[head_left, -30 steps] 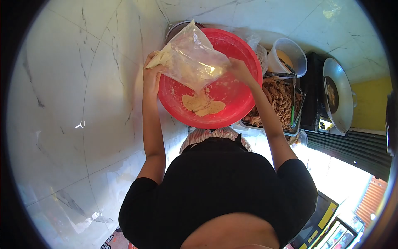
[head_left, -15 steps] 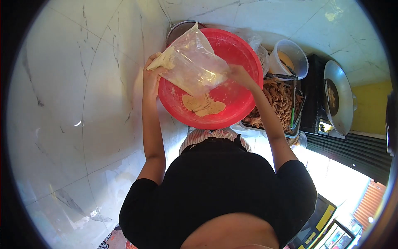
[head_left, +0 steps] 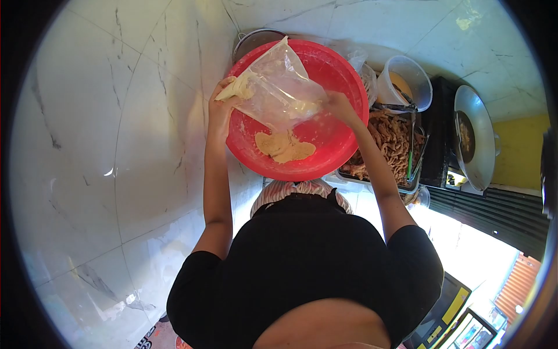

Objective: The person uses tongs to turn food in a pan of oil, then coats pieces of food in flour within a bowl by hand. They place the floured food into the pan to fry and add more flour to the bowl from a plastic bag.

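Note:
A clear plastic bag (head_left: 279, 87) is stretched between my two hands above a big red basin (head_left: 343, 139). My left hand (head_left: 224, 102) grips the bag at its left end, where pale powder is bunched in a corner. At the opposite end, my right hand (head_left: 340, 107) is closed on the plastic; its fingertips are partly hidden. A heap of light brown powder (head_left: 285, 147) lies on the basin's bottom, and powder specks dust the red surface around it.
Right of the basin sits a tray of brown strips of food (head_left: 386, 142) with tongs. Behind it stands a translucent bucket (head_left: 421, 87). A wide metal pan (head_left: 485, 145) rests on a black stove (head_left: 437, 134) farther right. A tiled wall (head_left: 87, 145) rises at left.
My left hand has shifted slightly right with its end of the bag, and the bag sags a little differently. My right hand has moved slightly right.

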The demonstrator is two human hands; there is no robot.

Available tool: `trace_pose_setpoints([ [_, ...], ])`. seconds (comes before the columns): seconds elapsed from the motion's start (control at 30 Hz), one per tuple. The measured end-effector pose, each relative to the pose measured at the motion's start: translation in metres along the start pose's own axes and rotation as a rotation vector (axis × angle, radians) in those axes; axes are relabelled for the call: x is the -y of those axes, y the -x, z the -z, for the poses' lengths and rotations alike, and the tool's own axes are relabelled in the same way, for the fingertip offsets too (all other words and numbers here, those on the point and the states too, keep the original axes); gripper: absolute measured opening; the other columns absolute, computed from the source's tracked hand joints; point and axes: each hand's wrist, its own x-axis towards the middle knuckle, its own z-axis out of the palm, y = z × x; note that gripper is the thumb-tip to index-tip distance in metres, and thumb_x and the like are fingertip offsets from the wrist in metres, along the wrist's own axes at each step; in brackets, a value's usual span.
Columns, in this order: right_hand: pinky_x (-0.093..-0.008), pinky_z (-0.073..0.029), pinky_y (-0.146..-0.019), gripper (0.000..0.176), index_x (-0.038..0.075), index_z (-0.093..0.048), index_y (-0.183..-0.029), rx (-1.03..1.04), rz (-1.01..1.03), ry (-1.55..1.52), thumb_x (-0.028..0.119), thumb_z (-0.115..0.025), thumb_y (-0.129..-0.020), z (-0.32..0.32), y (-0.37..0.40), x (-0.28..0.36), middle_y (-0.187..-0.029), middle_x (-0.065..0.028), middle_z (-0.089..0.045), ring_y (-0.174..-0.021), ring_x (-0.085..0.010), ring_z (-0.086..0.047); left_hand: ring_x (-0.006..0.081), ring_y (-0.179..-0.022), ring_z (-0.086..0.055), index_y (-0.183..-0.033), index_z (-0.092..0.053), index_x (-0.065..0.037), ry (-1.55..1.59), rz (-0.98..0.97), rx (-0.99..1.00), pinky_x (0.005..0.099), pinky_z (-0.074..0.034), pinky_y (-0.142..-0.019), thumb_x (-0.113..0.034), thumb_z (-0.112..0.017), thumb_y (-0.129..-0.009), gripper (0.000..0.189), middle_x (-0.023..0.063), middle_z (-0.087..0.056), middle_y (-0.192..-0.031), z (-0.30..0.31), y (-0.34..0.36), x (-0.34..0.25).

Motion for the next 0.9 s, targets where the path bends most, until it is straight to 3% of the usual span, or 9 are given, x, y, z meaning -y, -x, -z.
trace_pose_setpoints([
  [0.17,-0.0232,-0.041,-0.059,0.013,-0.001,-0.058,-0.086,-0.037,0.07,0.178,0.001,-0.053,-0.074,0.0,-0.006,-0.015,-0.07,-0.0019,-0.057,-0.065,-0.0066,-0.05,0.0169,-0.088,-0.054,-0.104,-0.047,-0.002,-0.007,0.014,-0.01,0.0252,-0.046,-0.075,0.01,-0.051,-0.065,0.041,0.0092,-0.054,-0.097,0.005,0.001,0.004],
  [0.4,-0.0221,-0.039,-0.053,0.012,0.0,-0.058,-0.086,-0.038,0.047,0.038,0.001,-0.053,-0.074,-0.01,0.002,-0.011,-0.066,-0.0007,-0.054,-0.059,-0.0065,-0.048,0.0158,-0.089,-0.053,-0.105,-0.047,-0.002,-0.007,0.031,-0.05,0.0243,-0.045,-0.074,0.009,-0.05,-0.066,0.04,0.008,-0.053,-0.097,0.015,0.008,0.004],
  [0.47,-0.0209,-0.039,-0.052,0.014,0.001,-0.057,-0.088,0.07,0.003,-0.046,0.003,-0.053,-0.075,-0.013,0.008,-0.001,-0.066,0.0001,-0.054,-0.057,-0.006,-0.047,0.0158,-0.089,-0.053,-0.105,-0.046,-0.002,-0.008,0.053,-0.06,0.0242,-0.045,-0.075,0.009,-0.05,-0.066,0.041,0.008,-0.052,-0.098,0.021,0.009,0.003],
  [0.6,-0.0201,-0.039,-0.052,0.014,0.001,-0.057,-0.089,0.071,-0.048,-0.003,0.004,-0.054,-0.076,-0.013,0.011,0.003,-0.067,0.0009,-0.054,-0.058,-0.0055,-0.047,0.0169,-0.089,-0.053,-0.106,-0.044,-0.001,0.024,0.048,-0.071,0.0246,-0.045,-0.076,0.009,-0.049,-0.067,0.041,0.0089,-0.052,-0.098,0.027,0.013,0.002],
  [0.7,-0.0207,-0.041,-0.055,0.019,0.001,-0.056,-0.094,0.1,-0.093,-0.02,0.005,-0.054,-0.076,-0.013,0.012,0.007,-0.071,-0.0004,-0.055,-0.061,-0.0054,-0.049,0.0174,-0.089,-0.054,-0.107,-0.043,-0.001,0.047,0.045,-0.074,0.0247,-0.046,-0.076,0.008,-0.049,-0.068,0.04,0.0094,-0.053,-0.099,0.03,0.015,0.003],
  [0.9,-0.0223,-0.045,-0.069,0.039,0.001,-0.045,-0.113,-0.157,0.055,-0.376,0.005,-0.056,-0.076,-0.002,0.004,0.004,-0.089,-0.0064,-0.058,-0.08,-0.0096,-0.056,0.0164,-0.086,-0.055,-0.105,-0.046,0.0,0.163,0.138,-0.168,0.0251,-0.048,-0.072,0.003,-0.051,-0.072,0.034,0.0098,-0.054,-0.095,0.052,0.009,0.042],
])
